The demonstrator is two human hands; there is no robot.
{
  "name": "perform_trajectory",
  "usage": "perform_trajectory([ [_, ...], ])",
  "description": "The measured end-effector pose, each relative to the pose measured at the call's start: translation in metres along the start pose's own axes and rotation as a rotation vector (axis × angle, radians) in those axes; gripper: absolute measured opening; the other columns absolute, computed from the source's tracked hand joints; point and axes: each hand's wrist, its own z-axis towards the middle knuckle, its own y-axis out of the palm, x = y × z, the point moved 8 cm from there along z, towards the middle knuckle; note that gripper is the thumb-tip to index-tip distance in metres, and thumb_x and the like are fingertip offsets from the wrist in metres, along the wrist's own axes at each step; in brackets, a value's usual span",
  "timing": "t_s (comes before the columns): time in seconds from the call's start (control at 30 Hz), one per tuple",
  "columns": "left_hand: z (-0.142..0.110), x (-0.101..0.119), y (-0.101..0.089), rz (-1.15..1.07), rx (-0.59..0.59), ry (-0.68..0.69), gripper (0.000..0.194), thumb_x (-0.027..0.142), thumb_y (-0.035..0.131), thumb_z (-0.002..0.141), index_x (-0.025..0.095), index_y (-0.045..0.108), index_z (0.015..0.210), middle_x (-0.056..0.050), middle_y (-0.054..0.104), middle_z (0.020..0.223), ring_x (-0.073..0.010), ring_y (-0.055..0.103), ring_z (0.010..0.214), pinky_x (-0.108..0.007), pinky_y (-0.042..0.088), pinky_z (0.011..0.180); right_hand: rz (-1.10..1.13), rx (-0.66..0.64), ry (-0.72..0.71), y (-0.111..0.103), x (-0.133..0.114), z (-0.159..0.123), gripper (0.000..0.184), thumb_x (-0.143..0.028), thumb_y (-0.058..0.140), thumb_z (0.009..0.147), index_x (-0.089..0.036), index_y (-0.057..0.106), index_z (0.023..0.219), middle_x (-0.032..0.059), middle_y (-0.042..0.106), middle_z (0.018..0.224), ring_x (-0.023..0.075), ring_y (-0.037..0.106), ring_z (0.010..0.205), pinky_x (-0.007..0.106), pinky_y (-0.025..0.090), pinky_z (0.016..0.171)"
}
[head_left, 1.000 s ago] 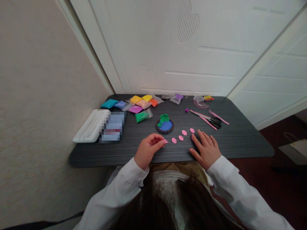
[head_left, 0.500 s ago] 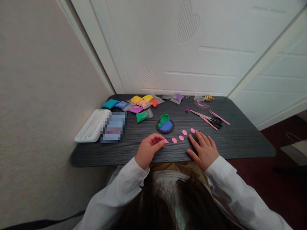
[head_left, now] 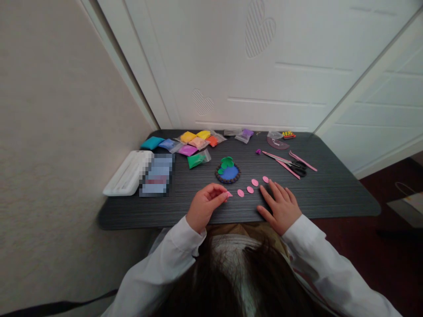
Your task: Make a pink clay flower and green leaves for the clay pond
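Note:
Between the thumb and forefinger of my left hand (head_left: 205, 206) is a small pink clay petal (head_left: 229, 194), partly hidden by the fingertips. My right hand (head_left: 281, 206) lies flat with its fingers spread on the table, its fingertips close to a flat pink oval (head_left: 265, 179). More pink ovals (head_left: 250, 189) lie in a slanting row between the two hands. Just beyond them sits a blue clay pond (head_left: 232, 173) with a brown beaded rim and green leaf shapes (head_left: 227, 163) on its far left part.
Bags of coloured clay (head_left: 197, 142) lie along the back left of the dark table (head_left: 139, 213). A white case (head_left: 127, 174) is at the left edge. Black-handled scissors (head_left: 297, 167), pink tools (head_left: 303, 161) and a purple clay bit (head_left: 258, 151) lie at the right. A white panelled door stands behind.
Almost nothing differs. My left hand keeps its pinch on the pink petal and my right hand stays spread on the table, with the whole view shifted very slightly.

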Motion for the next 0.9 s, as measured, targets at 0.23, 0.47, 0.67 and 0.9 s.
perform_trajectory([
  [0.23,0.001,-0.002,0.0,-0.021,-0.018,-0.001,0.012,0.026,0.056,0.069,0.015,0.055,0.076,-0.001,0.059,0.072,-0.0106,0.053,0.067,-0.025,0.042,0.067,-0.018,-0.01,0.049,0.002,0.014,-0.002,0.05,-0.048,0.03,0.08,-0.024,0.036,0.124,0.0097,0.027,0.135,0.026,0.028,0.119,0.046,0.022,0.093],
  [0.47,0.001,-0.002,0.0,-0.015,-0.016,-0.009,0.013,0.026,0.056,0.07,0.015,0.054,0.077,-0.001,0.059,0.072,-0.0104,0.053,0.067,-0.025,0.042,0.067,0.009,-0.016,-0.004,0.0,0.003,-0.003,0.053,-0.051,0.031,0.079,-0.026,0.035,0.125,0.0088,0.025,0.136,0.0257,0.026,0.12,0.045,0.021,0.094],
  [0.67,0.001,-0.002,0.0,-0.011,-0.008,-0.012,0.014,0.026,0.057,0.069,0.015,0.055,0.076,0.0,0.06,0.071,-0.0105,0.053,0.067,-0.025,0.042,0.067,0.01,-0.019,0.005,-0.001,0.004,-0.002,0.052,-0.049,0.03,0.08,-0.025,0.034,0.125,0.0095,0.026,0.135,0.0256,0.027,0.12,0.045,0.021,0.094],
  [0.9,0.001,-0.002,0.0,-0.02,-0.011,0.0,0.014,0.026,0.057,0.068,0.015,0.055,0.076,0.0,0.06,0.072,-0.0107,0.054,0.066,-0.025,0.042,0.067,0.0,-0.007,0.011,0.002,0.012,-0.004,0.052,-0.049,0.031,0.079,-0.025,0.033,0.125,0.0094,0.027,0.135,0.0257,0.027,0.12,0.046,0.021,0.094],
])
